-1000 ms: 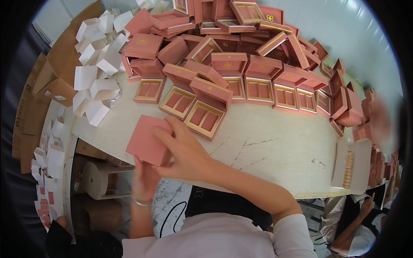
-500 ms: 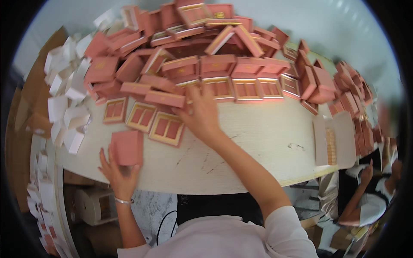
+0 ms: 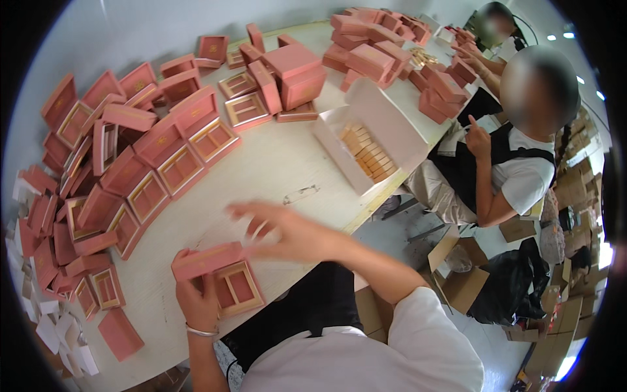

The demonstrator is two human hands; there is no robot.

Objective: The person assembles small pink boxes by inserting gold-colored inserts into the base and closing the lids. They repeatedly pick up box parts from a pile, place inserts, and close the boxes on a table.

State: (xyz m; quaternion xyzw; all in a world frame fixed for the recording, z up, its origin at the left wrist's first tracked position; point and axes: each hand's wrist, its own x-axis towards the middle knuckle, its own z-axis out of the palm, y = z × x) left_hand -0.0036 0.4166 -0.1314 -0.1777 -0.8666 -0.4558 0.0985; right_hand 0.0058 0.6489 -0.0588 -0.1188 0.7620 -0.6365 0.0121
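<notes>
My left hand point(image 3: 199, 300) grips a pink gift box point(image 3: 240, 291) at the table's near edge. The box's lid is raised, and its gold-rimmed tray has several compartments that look bare. Just right of the lid, my right hand point(image 3: 281, 230) hovers, blurred by motion, with its fingers apart and nothing visible in them. Beyond both hands runs a curved row of pink boxes point(image 3: 177, 168) with raised lids. A flat pink piece point(image 3: 121, 334) lies at the near left, close to two gold-rimmed trays point(image 3: 106, 289).
A white carton point(image 3: 339, 140) of small tan pieces point(image 3: 369, 153) stands open to the right. Stacked pink boxes point(image 3: 294, 75) fill the far side. White folded cartons point(image 3: 65, 336) lie at left. A co-worker point(image 3: 516, 163) sits at right, near an open cardboard box point(image 3: 457, 261) on the floor.
My view has swung to the right. The right hand has left the row of boxes. The left hand has moved off the flat pink piece and now grips an open box.
</notes>
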